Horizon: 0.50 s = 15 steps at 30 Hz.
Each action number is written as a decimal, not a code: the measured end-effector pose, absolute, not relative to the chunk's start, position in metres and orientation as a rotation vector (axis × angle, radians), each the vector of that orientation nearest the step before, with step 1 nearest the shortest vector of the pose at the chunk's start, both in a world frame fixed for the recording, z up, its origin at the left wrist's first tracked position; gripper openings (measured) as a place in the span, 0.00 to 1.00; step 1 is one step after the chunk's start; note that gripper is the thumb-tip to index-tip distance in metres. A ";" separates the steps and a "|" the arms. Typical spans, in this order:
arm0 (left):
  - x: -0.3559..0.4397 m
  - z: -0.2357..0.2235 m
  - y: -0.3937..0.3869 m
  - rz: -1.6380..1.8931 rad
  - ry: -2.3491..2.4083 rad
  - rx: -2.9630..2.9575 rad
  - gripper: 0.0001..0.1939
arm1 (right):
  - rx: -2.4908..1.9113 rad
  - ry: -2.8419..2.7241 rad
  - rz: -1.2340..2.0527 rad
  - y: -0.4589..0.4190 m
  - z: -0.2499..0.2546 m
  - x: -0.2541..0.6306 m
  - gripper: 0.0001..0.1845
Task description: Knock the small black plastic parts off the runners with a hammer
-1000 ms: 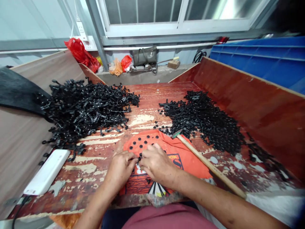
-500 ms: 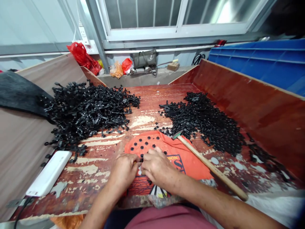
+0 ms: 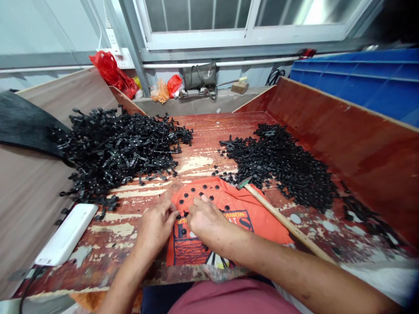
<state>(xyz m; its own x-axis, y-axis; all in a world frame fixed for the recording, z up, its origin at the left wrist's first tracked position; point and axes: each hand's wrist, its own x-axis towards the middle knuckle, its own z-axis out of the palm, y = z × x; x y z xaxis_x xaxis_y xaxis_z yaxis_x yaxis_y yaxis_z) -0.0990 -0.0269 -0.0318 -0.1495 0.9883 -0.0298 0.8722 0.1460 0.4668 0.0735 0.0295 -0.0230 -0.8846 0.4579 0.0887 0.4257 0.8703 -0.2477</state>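
My left hand point(image 3: 156, 224) is at the left edge of an orange printed cloth point(image 3: 242, 226), its thumb and forefinger pinched at a small black plastic piece point(image 3: 178, 215). Close beside it, my right hand point(image 3: 207, 221) rests over the cloth with curled fingers; its fingertips are hidden, and what they hold cannot be made out. Several small black round pieces point(image 3: 193, 190) stand spaced out on the cloth beyond my hands. One more black round piece point(image 3: 183, 232) lies on the print between my hands.
A hammer point(image 3: 284, 218) lies on the cloth's right side. Heaps of black plastic parts sit left point(image 3: 121, 148) and right point(image 3: 284, 170). A white power bank point(image 3: 67, 235) with a cable lies at left. Wooden side boards point(image 3: 347, 144) border the worn red table point(image 3: 196, 131).
My left hand has moved left, away from the right hand, opening a gap between them. My right hand has shifted slightly left and turned. The view dipped and came back.
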 end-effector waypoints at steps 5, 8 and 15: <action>-0.097 -0.025 -0.018 0.444 1.943 2.037 0.14 | -0.727 -2.817 0.341 0.041 -0.014 0.091 0.03; -0.095 -0.020 -0.009 0.299 1.900 2.101 0.18 | -0.850 -2.716 0.339 0.061 -0.014 0.105 0.05; -0.086 -0.006 -0.005 0.078 1.915 2.176 0.17 | -0.909 -2.634 0.265 0.077 -0.025 0.121 0.05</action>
